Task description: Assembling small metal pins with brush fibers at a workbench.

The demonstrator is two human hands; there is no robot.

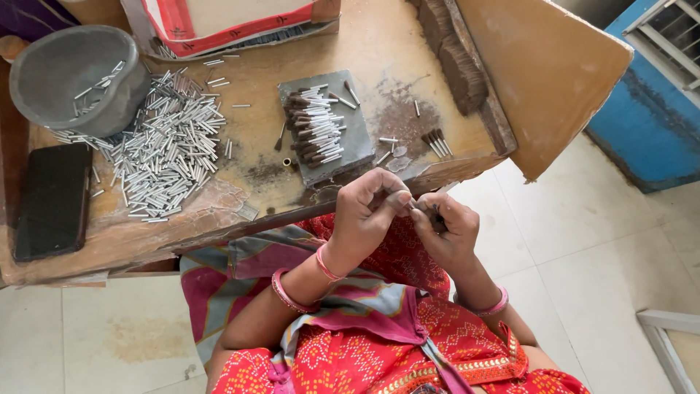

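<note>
Small metal tubes and brown bristle tufts are what the hands work on, and one small piece (410,205), probably a tube with its tuft though the view is too fine to be sure, sits pinched between both hands just off the near edge of the wooden table (240,179), over the lap. The left hand (367,211) has thumb and forefinger pressed together on it. The right hand (446,225) is curled, its fingertips closing on the same piece, with what looks like a dark bundle tucked inside the palm.

To do this well, the grip should stay at the very tips, both hands braced close together so the tuft goes in straight and no bristles splay.

Finished brush tips (316,125) lie in a row on a grey slab (357,138) just beyond the hands. A big heap of loose tubes (169,149) spreads to the left beside a grey bowl (65,76), and a black phone (52,201) lies at the far left. A few stray tips (435,142) rest to the right. Nothing blocks the hands.
</note>
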